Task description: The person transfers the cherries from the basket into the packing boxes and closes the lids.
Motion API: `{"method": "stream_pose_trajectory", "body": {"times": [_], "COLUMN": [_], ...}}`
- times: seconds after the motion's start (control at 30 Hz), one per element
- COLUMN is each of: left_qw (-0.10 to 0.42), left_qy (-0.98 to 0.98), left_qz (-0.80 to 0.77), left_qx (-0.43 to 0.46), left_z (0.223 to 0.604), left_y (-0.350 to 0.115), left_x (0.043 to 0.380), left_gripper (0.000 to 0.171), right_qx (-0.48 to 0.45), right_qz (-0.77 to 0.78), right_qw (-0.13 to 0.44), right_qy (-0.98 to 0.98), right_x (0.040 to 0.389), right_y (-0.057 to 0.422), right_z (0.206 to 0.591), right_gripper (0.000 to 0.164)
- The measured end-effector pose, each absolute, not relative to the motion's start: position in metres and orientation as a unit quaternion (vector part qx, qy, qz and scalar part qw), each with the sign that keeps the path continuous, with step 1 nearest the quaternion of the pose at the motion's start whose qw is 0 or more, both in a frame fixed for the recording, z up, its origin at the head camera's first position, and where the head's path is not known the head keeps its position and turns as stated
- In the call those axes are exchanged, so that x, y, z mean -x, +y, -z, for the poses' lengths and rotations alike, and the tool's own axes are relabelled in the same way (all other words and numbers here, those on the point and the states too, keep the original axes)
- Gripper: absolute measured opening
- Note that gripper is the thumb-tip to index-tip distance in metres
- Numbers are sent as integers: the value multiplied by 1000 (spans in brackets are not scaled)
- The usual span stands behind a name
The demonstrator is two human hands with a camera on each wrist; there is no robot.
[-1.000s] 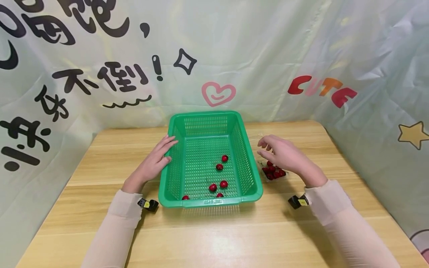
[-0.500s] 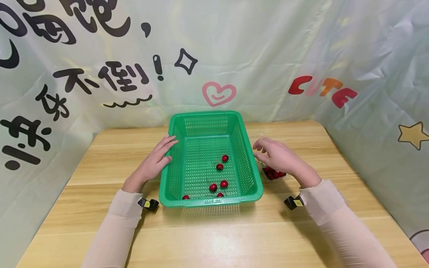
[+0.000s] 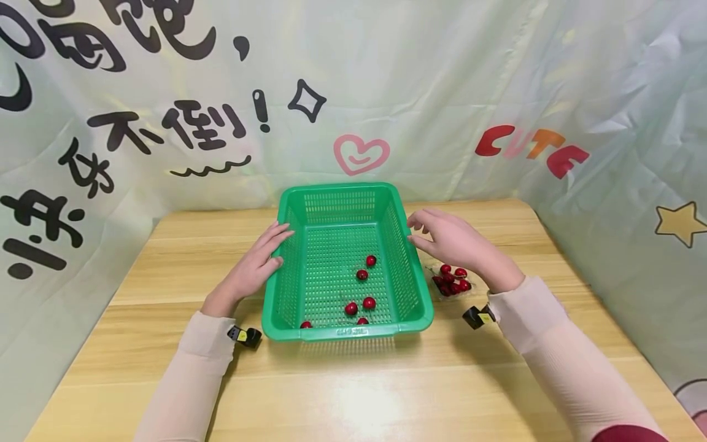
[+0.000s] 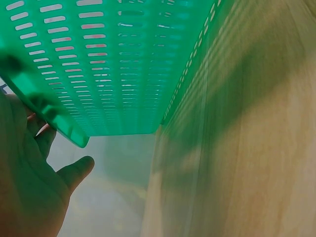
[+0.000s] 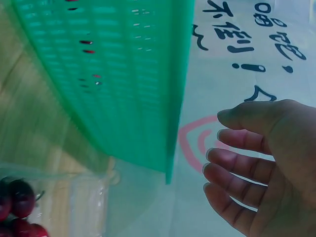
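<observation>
A green plastic basket (image 3: 348,333) with slotted walls stands mid-table and holds several dark red cherries (image 3: 369,303), mostly in its near half. My left hand (image 3: 251,264) rests on the basket's left rim, fingers laid over it and thumb (image 4: 76,173) held away from the wall. At the right rim hovers my right hand (image 3: 455,242). In the right wrist view its fingers (image 5: 237,165) are spread and gently bent, with nothing between them, apart from the basket wall. Below this hand, more cherries (image 3: 450,279) with stems sit in a clear plastic box (image 5: 89,202).
The wooden table (image 3: 331,393) reaches back to a pale printed cloth (image 3: 431,92) hanging behind and at both sides. The plastic box stands close to the basket's right side. A black wrist camera (image 3: 251,337) sits by the basket's near left corner.
My right hand has moved left, from above the plastic box to the basket's right rim, uncovering the cherries in the box. My left hand and the basket have stayed put.
</observation>
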State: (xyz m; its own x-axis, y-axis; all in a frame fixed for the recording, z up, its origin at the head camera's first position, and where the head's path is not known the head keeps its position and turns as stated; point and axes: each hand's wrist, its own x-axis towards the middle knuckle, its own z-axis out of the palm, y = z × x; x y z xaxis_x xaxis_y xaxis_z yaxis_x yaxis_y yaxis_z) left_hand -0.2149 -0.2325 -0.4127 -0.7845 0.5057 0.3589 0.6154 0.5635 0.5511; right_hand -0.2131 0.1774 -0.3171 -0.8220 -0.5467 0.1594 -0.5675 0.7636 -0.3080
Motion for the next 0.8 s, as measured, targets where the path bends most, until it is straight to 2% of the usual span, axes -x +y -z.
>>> {"method": "stream_pose_trajectory", "body": {"times": [0.33,0.8], "left_qw": [77,78], "left_qy": [-882,-882], "left_qz": [341,341], "left_qx": [316,317], "left_z": [413,414], "left_y": [-233,-234], "left_x": [216,218], "left_gripper": [55,54], "right_qx": [-333,-370], "right_qz": [-151,-119], "right_qw": [51,35], "right_qy": [-929,-921], "right_x": [218,223], "right_y": [148,107], "right_z": [294,279], "right_gripper": [27,28]}}
